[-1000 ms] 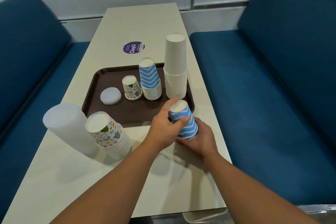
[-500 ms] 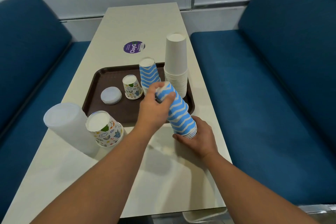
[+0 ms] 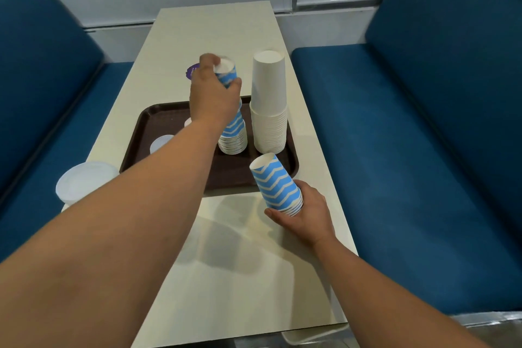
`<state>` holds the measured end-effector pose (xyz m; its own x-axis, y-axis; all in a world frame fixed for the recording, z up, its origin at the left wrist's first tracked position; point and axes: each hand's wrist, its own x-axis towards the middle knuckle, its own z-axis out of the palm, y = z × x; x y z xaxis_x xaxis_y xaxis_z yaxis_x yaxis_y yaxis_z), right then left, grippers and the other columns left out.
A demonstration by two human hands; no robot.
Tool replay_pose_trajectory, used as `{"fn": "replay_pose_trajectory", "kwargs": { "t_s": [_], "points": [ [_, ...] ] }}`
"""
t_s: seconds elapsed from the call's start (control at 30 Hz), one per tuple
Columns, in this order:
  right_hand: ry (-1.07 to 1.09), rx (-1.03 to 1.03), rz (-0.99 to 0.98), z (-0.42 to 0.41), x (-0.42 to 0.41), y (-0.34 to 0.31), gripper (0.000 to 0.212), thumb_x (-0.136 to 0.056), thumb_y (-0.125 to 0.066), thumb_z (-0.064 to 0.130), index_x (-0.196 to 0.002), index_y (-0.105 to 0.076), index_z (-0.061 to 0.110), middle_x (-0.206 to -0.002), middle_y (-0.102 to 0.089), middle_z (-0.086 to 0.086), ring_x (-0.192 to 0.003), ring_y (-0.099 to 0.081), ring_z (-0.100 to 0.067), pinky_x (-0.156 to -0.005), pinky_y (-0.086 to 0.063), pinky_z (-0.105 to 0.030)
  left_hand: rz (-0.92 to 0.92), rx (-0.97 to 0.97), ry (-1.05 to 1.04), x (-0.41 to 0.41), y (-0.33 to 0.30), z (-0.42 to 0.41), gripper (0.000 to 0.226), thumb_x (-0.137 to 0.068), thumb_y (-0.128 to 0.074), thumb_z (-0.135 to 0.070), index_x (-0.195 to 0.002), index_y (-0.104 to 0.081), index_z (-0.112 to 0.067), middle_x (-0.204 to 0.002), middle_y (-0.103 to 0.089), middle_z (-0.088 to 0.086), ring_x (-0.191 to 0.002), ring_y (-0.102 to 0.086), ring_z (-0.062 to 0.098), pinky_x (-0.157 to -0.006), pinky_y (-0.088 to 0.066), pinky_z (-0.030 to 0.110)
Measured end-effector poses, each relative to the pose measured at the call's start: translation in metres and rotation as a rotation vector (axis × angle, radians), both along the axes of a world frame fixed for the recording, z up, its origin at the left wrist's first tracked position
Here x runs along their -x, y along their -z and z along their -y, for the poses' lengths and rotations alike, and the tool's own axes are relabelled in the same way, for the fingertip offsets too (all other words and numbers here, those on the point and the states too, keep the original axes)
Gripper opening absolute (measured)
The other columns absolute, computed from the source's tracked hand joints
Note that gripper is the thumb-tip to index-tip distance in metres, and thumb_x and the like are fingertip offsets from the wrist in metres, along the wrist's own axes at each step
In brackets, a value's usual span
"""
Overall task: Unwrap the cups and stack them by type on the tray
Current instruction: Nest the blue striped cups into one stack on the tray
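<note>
— Fingers of the left hand (image 3: 212, 99)?
— Curled round striped cups (image 3: 226, 76) atop the tray's (image 3: 135, 147) stack.
— Right hand (image 3: 306, 213)?
— Gripping a tilted striped stack (image 3: 275, 183) at five o'clock off the tray.

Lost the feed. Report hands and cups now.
Left hand grips blue cups above the tray's blue stack. Right hand grips remaining blue cups. White stack close beside.
</note>
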<state>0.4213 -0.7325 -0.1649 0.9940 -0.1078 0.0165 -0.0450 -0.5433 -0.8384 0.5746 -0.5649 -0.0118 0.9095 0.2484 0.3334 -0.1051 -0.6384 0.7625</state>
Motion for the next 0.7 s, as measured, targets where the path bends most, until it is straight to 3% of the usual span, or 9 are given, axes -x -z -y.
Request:
{"fn": "replay_pose_trajectory", "kwargs": {
  "t_s": [0.13, 0.23, 0.3, 0.4, 0.47, 0.5, 0.57, 0.7],
  "points": [
    [0.014, -0.011, -0.006, -0.001, 0.0, 0.002, 0.05, -0.054, -0.076, 0.067, -0.092, -0.052, 0.047, -0.092, -0.067, 0.017, -0.088, -0.063, -0.005, -0.081, -0.056, -0.033, -0.215, -0.096, -0.003, -0.001, 0.03, -0.005, 0.042, -0.089, -0.063, -0.02, -0.127, -0.045, -0.013, -0.123, -0.054, 0.012, -0.107, -0.055, 0.027, -0.08, -0.038, 0.027],
    [0.017, -0.018, 0.01, -0.001, 0.0, 0.003, 0.052, -0.055, -0.076, 0.069, -0.095, -0.055, 0.045, -0.092, -0.068, 0.017, -0.086, -0.063, -0.004, -0.079, -0.057, -0.032, -0.284, -0.088, 0.001, 0.001, 0.039, -0.006, 0.047, -0.09, -0.062, -0.023, -0.133, -0.045, -0.014, -0.132, -0.051, 0.011, -0.119, -0.051, 0.029, -0.095, -0.041, 0.034],
    [0.017, -0.022, 0.016, 0.0, 0.0, 0.003, 0.051, -0.055, -0.077, 0.069, -0.094, -0.054, 0.046, -0.092, -0.068, 0.018, -0.086, -0.063, -0.003, -0.078, -0.056, -0.029, -0.197, -0.052, -0.027, 0.01, 0.036, -0.003, 0.05, -0.088, -0.063, -0.024, -0.135, -0.046, -0.013, -0.134, -0.048, 0.011, -0.124, -0.048, 0.028, -0.105, -0.039, 0.035],
    [0.018, -0.041, 0.032, 0.0, 0.001, 0.004, 0.047, -0.055, -0.081, 0.064, -0.091, -0.052, 0.051, -0.091, -0.068, 0.019, -0.085, -0.063, -0.002, -0.076, -0.055, -0.026, 0.036, 0.089, -0.049, 0.048, 0.035, 0.008, 0.046, -0.088, -0.065, -0.024, -0.129, -0.05, -0.008, -0.128, -0.051, 0.007, -0.121, -0.047, 0.02, -0.099, -0.032, 0.02],
    [0.006, -0.023, 0.038, 0.001, 0.001, 0.003, 0.047, -0.058, -0.085, 0.058, -0.091, -0.052, 0.05, -0.089, -0.066, 0.019, -0.085, -0.061, -0.003, -0.077, -0.051, -0.025, 0.112, 0.185, -0.019, 0.079, 0.048, 0.016, 0.045, -0.086, -0.065, -0.032, -0.125, -0.053, -0.011, -0.121, -0.053, 0.001, -0.116, -0.051, 0.019, -0.1, -0.039, 0.026],
    [-0.003, -0.001, 0.032, 0.001, 0.0, 0.001, 0.048, -0.059, -0.086, 0.056, -0.093, -0.053, 0.048, -0.089, -0.065, 0.019, -0.085, -0.06, -0.004, -0.078, -0.05, -0.025, 0.088, 0.255, 0.003, 0.093, 0.058, 0.019, 0.048, -0.084, -0.065, -0.039, -0.124, -0.053, -0.015, -0.12, -0.054, 0.0, -0.115, -0.053, 0.017, -0.099, -0.044, 0.03],
    [-0.012, 0.049, 0.028, 0.001, -0.001, 0.0, 0.052, -0.059, -0.085, 0.056, -0.102, -0.059, 0.041, -0.09, -0.066, 0.015, -0.088, -0.061, -0.01, -0.081, -0.051, -0.03, -0.039, 0.373, 0.051, 0.115, 0.075, 0.023, 0.06, -0.076, -0.066, -0.049, -0.127, -0.051, -0.02, -0.123, -0.054, -0.001, -0.113, -0.054, 0.013, -0.091, -0.048, 0.025],
    [-0.023, 0.076, 0.023, -0.002, -0.003, 0.002, 0.058, -0.056, -0.078, 0.071, -0.103, -0.061, 0.04, -0.091, -0.071, 0.015, -0.085, -0.064, -0.007, -0.081, -0.056, -0.035, -0.289, 0.413, 0.144, 0.137, 0.095, 0.026, 0.07, -0.08, -0.078, -0.029, -0.139, -0.04, -0.026, -0.119, -0.056, -0.01, -0.102, -0.058, -0.003, -0.088, -0.048, 0.015]
  ]
}}
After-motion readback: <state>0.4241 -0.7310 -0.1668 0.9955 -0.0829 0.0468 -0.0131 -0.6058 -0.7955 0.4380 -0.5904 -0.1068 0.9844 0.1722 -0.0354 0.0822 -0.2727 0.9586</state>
